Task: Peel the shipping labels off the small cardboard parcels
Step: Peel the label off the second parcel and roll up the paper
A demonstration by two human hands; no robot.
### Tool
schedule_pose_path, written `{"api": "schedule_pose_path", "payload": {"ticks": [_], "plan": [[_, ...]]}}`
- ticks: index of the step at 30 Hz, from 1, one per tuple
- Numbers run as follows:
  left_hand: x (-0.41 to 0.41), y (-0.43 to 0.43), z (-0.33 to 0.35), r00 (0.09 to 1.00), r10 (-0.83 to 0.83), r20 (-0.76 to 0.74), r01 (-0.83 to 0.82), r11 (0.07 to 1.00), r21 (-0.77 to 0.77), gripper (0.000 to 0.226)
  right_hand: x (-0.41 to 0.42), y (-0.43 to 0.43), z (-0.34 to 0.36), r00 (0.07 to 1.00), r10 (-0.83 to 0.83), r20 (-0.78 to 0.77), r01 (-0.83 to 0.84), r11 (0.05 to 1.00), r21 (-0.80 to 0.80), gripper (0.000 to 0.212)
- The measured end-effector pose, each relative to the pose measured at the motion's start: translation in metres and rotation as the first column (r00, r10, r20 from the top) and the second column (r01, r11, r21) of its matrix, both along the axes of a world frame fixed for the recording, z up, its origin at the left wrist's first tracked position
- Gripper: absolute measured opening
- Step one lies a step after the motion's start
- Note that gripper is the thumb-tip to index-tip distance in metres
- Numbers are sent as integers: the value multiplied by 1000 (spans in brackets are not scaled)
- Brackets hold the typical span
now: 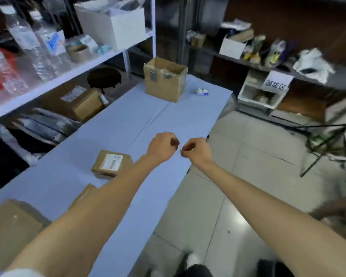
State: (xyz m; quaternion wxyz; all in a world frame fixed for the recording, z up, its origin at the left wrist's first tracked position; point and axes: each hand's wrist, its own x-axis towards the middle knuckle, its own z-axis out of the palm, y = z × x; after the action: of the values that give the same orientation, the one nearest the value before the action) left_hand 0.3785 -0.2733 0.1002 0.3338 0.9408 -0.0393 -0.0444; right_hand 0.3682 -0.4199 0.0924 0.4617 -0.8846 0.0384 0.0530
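Over the near edge of the worktop: both bare arms are stretched forward, the two hands side by side and almost touching.
Left hand [161,147]: fingers curled in, thumb and forefinger pressed together as if on something tiny; what it is, I cannot make out.
Right hand [196,149]: same pose, fingertips pinched shut, a pale sliver just showing between the two hands, too small to name.
Worktop [128,124]: covered in a pale blue cloth with a crease running away from the hands.
Labelled parcel [111,163]: small flat cardboard parcel lying on the cloth just to the left of the left wrist, apart from the hand.
Shipping label [112,161]: white, on the top face of that parcel, lying flat.
Second parcel [83,194]: closer in than the hands, partly hidden under the left forearm; only a corner shows.
Third parcel [10,230]: at the near left, beside the left elbow, plain brown top.
Open carton [165,79]: well beyond the hands at the far end of the cloth, flaps up, upright.
Crumpled white wad [202,91]: just right of the carton, on the cloth.
Shelving [68,76]: far left of the hands, loaded with boxes and plastic packs.
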Motion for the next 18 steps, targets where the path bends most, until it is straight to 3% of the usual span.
{"api": "schedule_pose_path", "payload": {"ticks": [8,18], "plan": [[25,-67,4,991,-131,-25,132,990,41,21,8,-74,16,993,-106,43,107,994,-22,4],[70,-147,-7,989,-126,-76,132,989,74,23,47,-140,10,981,-190,41,193,980,-58,12]]}}
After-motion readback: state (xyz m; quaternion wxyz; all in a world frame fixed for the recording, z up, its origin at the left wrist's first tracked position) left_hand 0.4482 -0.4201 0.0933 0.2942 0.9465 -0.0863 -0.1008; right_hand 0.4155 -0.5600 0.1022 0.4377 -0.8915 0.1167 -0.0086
